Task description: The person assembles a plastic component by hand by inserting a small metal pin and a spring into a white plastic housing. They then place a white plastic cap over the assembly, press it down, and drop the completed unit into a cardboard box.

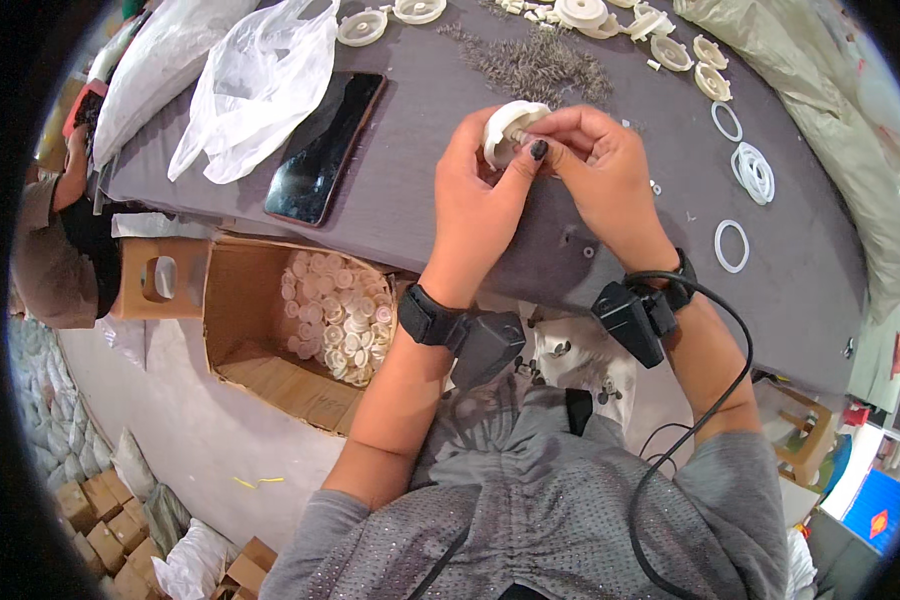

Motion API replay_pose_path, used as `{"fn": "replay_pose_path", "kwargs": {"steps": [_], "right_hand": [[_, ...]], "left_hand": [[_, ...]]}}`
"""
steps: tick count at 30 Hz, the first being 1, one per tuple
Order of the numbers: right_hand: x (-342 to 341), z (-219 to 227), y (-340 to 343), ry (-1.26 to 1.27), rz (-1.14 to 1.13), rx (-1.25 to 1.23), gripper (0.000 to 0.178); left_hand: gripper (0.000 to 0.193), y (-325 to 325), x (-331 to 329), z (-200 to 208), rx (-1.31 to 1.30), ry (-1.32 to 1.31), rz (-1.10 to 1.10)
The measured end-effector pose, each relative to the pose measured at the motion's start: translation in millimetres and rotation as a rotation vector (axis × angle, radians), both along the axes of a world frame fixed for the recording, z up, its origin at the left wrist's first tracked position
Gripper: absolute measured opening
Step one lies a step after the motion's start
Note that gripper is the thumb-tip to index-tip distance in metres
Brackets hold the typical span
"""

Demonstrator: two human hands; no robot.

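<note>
Above the grey table, my left hand (473,205) is closed around the edge of a round white plastic cap (500,128), which is tipped on its side. The thumb of that hand, with a dark nail, presses near the cap's inner side. My right hand (612,180) meets it there, thumb and fingertips pinched together at the middle of the cap. Whatever those fingertips grip is mostly hidden; only a pale bit shows between them. Just beyond both hands lies a loose heap of small metal springs (545,65).
White plastic parts (672,53) lie along the far edge, with translucent rings (753,173) at the right. A dark phone (327,145) and clear plastic bag (260,90) are at the left. Below the table edge, a cardboard box (245,300) holds many small caps. Another person (62,250) is far left.
</note>
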State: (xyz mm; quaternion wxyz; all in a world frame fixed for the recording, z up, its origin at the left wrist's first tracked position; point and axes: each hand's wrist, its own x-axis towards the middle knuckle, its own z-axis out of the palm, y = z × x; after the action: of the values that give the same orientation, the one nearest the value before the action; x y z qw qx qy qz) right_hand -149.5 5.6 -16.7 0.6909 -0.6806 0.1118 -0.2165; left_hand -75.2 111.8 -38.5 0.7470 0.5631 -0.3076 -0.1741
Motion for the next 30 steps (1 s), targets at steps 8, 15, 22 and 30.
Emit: {"fn": "replay_pose_path", "kwargs": {"steps": [8, 15, 22, 30], "right_hand": [[1, 1, 5, 0.003, -0.065, -0.106, 0.013], [5, -3, 4, -0.014, -0.111, -0.072, 0.008], [-2, 3, -5, 0.111, -0.147, -0.118, 0.018], [-12, 34, -43, 0.143, -0.026, -0.192, 0.022]], "left_hand": [[0.026, -3, -3, -2, -0.045, -0.010, 0.039], [0.022, -3, -2, 1, 0.027, -0.028, 0.042], [0.020, -1, -1, 5, 0.008, 0.010, 0.049], [0.024, 13, 4, 5, -0.122, 0.324, -0.103]]}}
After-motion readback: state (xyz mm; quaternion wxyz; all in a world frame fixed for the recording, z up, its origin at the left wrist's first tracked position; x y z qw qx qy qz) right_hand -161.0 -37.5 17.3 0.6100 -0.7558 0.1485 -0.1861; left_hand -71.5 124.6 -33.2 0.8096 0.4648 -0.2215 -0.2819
